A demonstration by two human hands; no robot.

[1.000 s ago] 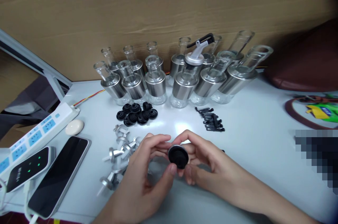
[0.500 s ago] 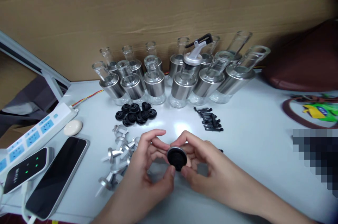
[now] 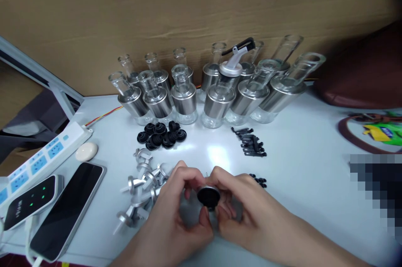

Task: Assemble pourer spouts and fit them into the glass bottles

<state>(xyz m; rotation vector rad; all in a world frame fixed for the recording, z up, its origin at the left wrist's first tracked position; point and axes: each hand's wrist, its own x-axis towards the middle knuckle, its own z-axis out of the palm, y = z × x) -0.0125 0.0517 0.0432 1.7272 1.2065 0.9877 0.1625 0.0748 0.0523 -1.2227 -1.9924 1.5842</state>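
Between my two hands is a pourer top (image 3: 208,196), its round black stopper side facing me with a thin silver rim around it. My left hand (image 3: 184,208) pinches it from the left, thumb at the lower edge and fingers at the upper rim. From the right, my right hand (image 3: 243,208) grips it the same way. Loose silver pourer spouts (image 3: 138,198) lie beside my left hand. Behind them is a heap of black ribbed stoppers (image 3: 157,140). Black levers (image 3: 251,145) and small black pieces (image 3: 260,181) lie beyond my right hand.
Glass bottles with steel bands (image 3: 184,101) stand in two rows at the back; one carries a silver pourer (image 3: 230,68) with a black lever. On the left are a phone (image 3: 69,212), a Wi-Fi device (image 3: 33,202), a power strip (image 3: 47,158) and a cream round object (image 3: 86,151).
Both hands have come slightly lower and closer together, and the pourer top has tilted. The small black pieces beyond my right hand show more. The view has shifted slightly.
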